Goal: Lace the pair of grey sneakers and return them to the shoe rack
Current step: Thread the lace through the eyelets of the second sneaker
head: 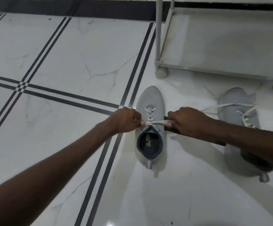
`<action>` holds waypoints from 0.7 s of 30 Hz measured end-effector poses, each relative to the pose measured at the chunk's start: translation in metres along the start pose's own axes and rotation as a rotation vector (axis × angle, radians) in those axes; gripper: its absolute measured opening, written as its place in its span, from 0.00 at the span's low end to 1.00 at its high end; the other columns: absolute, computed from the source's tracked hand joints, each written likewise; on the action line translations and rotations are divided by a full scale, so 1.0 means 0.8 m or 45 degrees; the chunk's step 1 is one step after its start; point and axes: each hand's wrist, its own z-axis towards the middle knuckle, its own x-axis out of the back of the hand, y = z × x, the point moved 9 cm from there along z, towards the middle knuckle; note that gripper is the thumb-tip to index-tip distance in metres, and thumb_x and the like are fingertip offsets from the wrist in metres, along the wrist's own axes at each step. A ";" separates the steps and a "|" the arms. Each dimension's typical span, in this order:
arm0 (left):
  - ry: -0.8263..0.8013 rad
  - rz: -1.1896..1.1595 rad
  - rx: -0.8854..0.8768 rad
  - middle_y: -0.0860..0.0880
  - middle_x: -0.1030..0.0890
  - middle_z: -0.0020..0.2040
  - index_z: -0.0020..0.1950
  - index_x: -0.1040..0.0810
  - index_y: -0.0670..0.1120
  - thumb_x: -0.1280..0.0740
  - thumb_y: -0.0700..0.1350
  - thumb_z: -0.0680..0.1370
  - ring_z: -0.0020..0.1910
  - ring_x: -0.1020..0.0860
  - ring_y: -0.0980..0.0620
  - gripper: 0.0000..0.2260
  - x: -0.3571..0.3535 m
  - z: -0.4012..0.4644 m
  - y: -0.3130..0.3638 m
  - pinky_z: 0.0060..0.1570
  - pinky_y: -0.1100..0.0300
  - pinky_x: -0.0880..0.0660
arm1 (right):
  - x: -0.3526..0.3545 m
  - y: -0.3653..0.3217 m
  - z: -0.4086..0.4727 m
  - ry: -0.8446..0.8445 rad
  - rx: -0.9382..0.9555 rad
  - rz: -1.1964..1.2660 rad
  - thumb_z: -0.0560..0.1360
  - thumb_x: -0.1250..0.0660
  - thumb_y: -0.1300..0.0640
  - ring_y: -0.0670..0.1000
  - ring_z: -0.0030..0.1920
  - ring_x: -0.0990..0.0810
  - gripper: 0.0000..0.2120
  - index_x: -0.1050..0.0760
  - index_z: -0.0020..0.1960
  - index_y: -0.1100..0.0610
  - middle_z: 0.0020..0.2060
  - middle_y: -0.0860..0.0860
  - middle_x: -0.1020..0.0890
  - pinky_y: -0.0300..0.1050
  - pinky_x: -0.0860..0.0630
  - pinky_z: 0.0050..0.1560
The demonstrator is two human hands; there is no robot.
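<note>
A grey sneaker [150, 128] stands on the white marble floor [67, 54], toe pointing away from the camera, its dark opening toward the viewer. A white lace [155, 122] criss-crosses the eyelets and is drawn taut sideways across the tongue. The left hand [126, 119] has its grip closed on the lace's left end, just beside the shoe's left edge; the right hand [186, 122] pinches the right end, just beside the shoe's right edge.

The second grey sneaker [240, 111] lies to the right, partly covered by the right forearm, so its heel half is mostly hidden. Its loose lace [220, 107] trails across the floor toward the right hand.

The shoe rack [222, 46], pale grey with a fabric shelf, stands beyond both shoes at the upper right, its corner post resting on a small foot [161, 73] near the first sneaker's toe. Black double lines [47, 46] cross the floor tiles, and one band passes under the left wrist. A dark skirting strip [67, 6] runs along the top.
</note>
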 end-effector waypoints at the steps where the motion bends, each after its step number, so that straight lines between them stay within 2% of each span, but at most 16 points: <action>1: 0.003 0.046 -0.007 0.47 0.17 0.47 0.50 0.17 0.47 0.35 0.59 0.78 0.47 0.18 0.47 0.16 0.019 0.003 0.007 0.48 0.54 0.23 | 0.008 0.013 -0.007 -0.012 -0.001 -0.022 0.79 0.45 0.40 0.59 0.49 0.21 0.19 0.27 0.55 0.54 0.47 0.55 0.17 0.50 0.28 0.47; 3: 0.055 0.037 -0.046 0.48 0.16 0.52 0.54 0.17 0.48 0.34 0.59 0.74 0.51 0.18 0.48 0.18 0.061 0.011 0.038 0.52 0.53 0.22 | 0.029 0.049 -0.035 -0.080 -0.053 -0.049 0.78 0.42 0.40 0.58 0.55 0.22 0.22 0.28 0.63 0.55 0.53 0.55 0.18 0.52 0.28 0.56; 4: 0.069 0.007 -0.057 0.49 0.16 0.51 0.54 0.17 0.49 0.34 0.58 0.74 0.51 0.18 0.48 0.16 0.079 0.014 0.055 0.54 0.53 0.22 | 0.038 0.065 -0.051 -0.123 -0.096 -0.014 0.78 0.41 0.41 0.57 0.56 0.22 0.21 0.28 0.64 0.54 0.54 0.55 0.18 0.52 0.28 0.56; 5: 0.072 -0.008 -0.074 0.50 0.15 0.50 0.53 0.17 0.49 0.33 0.55 0.75 0.50 0.18 0.49 0.13 0.091 0.017 0.073 0.55 0.53 0.22 | 0.044 0.081 -0.069 -0.150 -0.152 0.070 0.78 0.40 0.43 0.56 0.54 0.22 0.19 0.27 0.62 0.53 0.52 0.54 0.18 0.51 0.27 0.55; 7: 0.044 0.020 -0.166 0.51 0.14 0.48 0.53 0.16 0.49 0.31 0.51 0.77 0.49 0.18 0.50 0.09 0.100 0.035 0.133 0.55 0.56 0.23 | 0.059 0.127 -0.122 -0.138 -0.345 0.238 0.78 0.38 0.45 0.55 0.48 0.21 0.11 0.25 0.51 0.52 0.44 0.50 0.19 0.49 0.28 0.47; 9: -0.026 0.037 -0.266 0.51 0.15 0.49 0.53 0.16 0.49 0.32 0.50 0.77 0.48 0.19 0.52 0.09 0.090 0.052 0.193 0.54 0.59 0.25 | 0.063 0.171 -0.170 -0.060 -0.565 0.248 0.77 0.39 0.47 0.57 0.44 0.20 0.10 0.26 0.44 0.52 0.39 0.50 0.19 0.47 0.28 0.42; 12: -0.155 0.010 -0.379 0.51 0.15 0.51 0.55 0.16 0.50 0.32 0.52 0.78 0.40 0.22 0.56 0.10 0.059 0.086 0.274 0.52 0.60 0.25 | 0.046 0.223 -0.244 -0.032 -0.927 0.159 0.78 0.39 0.46 0.61 0.48 0.19 0.15 0.24 0.48 0.58 0.45 0.58 0.16 0.48 0.27 0.44; 14: -0.222 -0.071 -0.370 0.49 0.15 0.51 0.56 0.17 0.49 0.32 0.53 0.78 0.36 0.19 0.56 0.12 0.032 0.109 0.307 0.48 0.60 0.22 | 0.013 0.237 -0.284 -0.051 -1.130 0.266 0.78 0.39 0.45 0.62 0.51 0.20 0.18 0.25 0.53 0.60 0.48 0.60 0.17 0.49 0.29 0.46; 15: -0.256 -0.133 -0.342 0.47 0.15 0.50 0.56 0.17 0.48 0.32 0.54 0.77 0.37 0.17 0.52 0.12 0.014 0.119 0.319 0.47 0.58 0.19 | -0.004 0.238 -0.299 -0.062 -1.191 0.383 0.79 0.40 0.44 0.62 0.51 0.20 0.18 0.25 0.53 0.60 0.48 0.59 0.17 0.49 0.28 0.46; 16: -0.280 -0.189 -0.302 0.46 0.15 0.49 0.56 0.18 0.47 0.31 0.55 0.77 0.40 0.15 0.48 0.14 -0.005 0.127 0.327 0.46 0.56 0.18 | -0.019 0.235 -0.307 -0.042 -1.227 0.547 0.79 0.40 0.44 0.61 0.49 0.19 0.18 0.25 0.51 0.60 0.47 0.59 0.17 0.50 0.25 0.47; 18: -0.319 -0.326 -0.205 0.44 0.16 0.47 0.57 0.20 0.43 0.29 0.57 0.75 0.43 0.14 0.46 0.19 -0.043 0.135 0.333 0.44 0.55 0.17 | -0.040 0.227 -0.313 0.081 -1.265 0.942 0.80 0.41 0.44 0.58 0.40 0.15 0.19 0.25 0.47 0.60 0.41 0.58 0.17 0.54 0.19 0.44; 19: -0.348 -0.449 -0.152 0.44 0.16 0.47 0.57 0.23 0.43 0.27 0.58 0.73 0.43 0.15 0.47 0.22 -0.060 0.131 0.333 0.42 0.54 0.16 | -0.042 0.221 -0.312 0.135 -1.263 1.039 0.80 0.40 0.44 0.56 0.36 0.15 0.19 0.25 0.45 0.60 0.39 0.57 0.17 0.53 0.18 0.41; 21: -0.371 -0.650 -0.064 0.45 0.18 0.49 0.61 0.29 0.45 0.23 0.59 0.68 0.45 0.15 0.47 0.30 -0.083 0.121 0.334 0.42 0.50 0.15 | -0.043 0.210 -0.307 0.156 -1.194 1.043 0.78 0.38 0.42 0.54 0.35 0.17 0.20 0.26 0.45 0.60 0.38 0.55 0.19 0.52 0.19 0.38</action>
